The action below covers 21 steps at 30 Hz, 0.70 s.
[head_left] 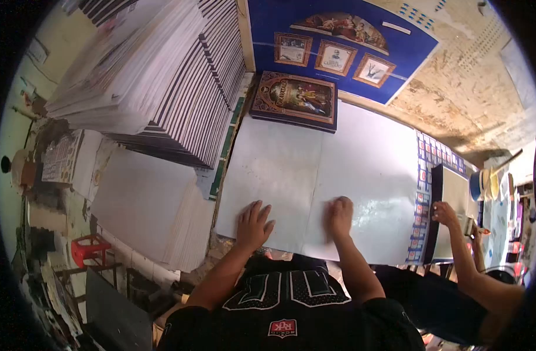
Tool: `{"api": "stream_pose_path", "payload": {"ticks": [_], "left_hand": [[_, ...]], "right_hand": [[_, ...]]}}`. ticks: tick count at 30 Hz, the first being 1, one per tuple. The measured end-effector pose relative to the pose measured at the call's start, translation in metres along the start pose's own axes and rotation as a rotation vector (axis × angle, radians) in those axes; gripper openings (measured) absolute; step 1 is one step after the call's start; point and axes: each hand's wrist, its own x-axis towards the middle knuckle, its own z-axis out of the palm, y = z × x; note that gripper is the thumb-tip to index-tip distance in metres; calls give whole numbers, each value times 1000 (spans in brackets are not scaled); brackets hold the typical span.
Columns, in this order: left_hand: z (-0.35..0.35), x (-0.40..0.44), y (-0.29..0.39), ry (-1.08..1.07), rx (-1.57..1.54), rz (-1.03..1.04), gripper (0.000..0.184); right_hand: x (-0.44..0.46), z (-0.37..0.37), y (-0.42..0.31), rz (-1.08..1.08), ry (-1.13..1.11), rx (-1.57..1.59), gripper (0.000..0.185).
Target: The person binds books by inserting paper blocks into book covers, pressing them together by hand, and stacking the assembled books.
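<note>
White sheeting (367, 152) covers most of the table (320, 256), its long axis parallel to the near edge. One seam (313, 202) crosses it from the far edge to the near edge; whether it divides two sheets cannot be told. A tall stack of dark-edged boards (186, 114) stands beyond the left edge. A dark-bordered panel (455, 187) lies at the right end, under a co-worker's hand (445, 214). An illustrated book (297, 100) lies at the far edge, its long axis along that edge, across the seam's line.

Governing relation: the seam lies between the person's two hands, and the right hand is nearer. Left hand (254, 226): on the sheeting by the near-left corner, grip spread, palm down, fingers toward the far edge. Right hand (340, 217): just right of the seam, near the near edge, fingers curled; blur hides whether its grip pinches anything.
</note>
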Motion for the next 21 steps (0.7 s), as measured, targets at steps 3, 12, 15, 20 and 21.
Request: {"api": "stream_pose_path", "payload": {"ticks": [3, 12, 15, 20, 21], "left_hand": [[-3, 2, -12, 3, -48, 87, 50], [-9, 3, -9, 22, -79, 122, 46], [-7, 3, -5, 36, -72, 115, 46], [-3, 4, -4, 41, -49, 115, 45], [-4, 4, -4, 33, -44, 120, 45]], "right_hand": [[-29, -23, 10, 134, 67, -58, 20], [-57, -36, 14, 252, 148, -251, 35], [-60, -18, 6, 118, 93, -135, 19], [-42, -41, -84, 145, -72, 237, 19], [-39, -39, -87, 131, -60, 271, 18]]}}
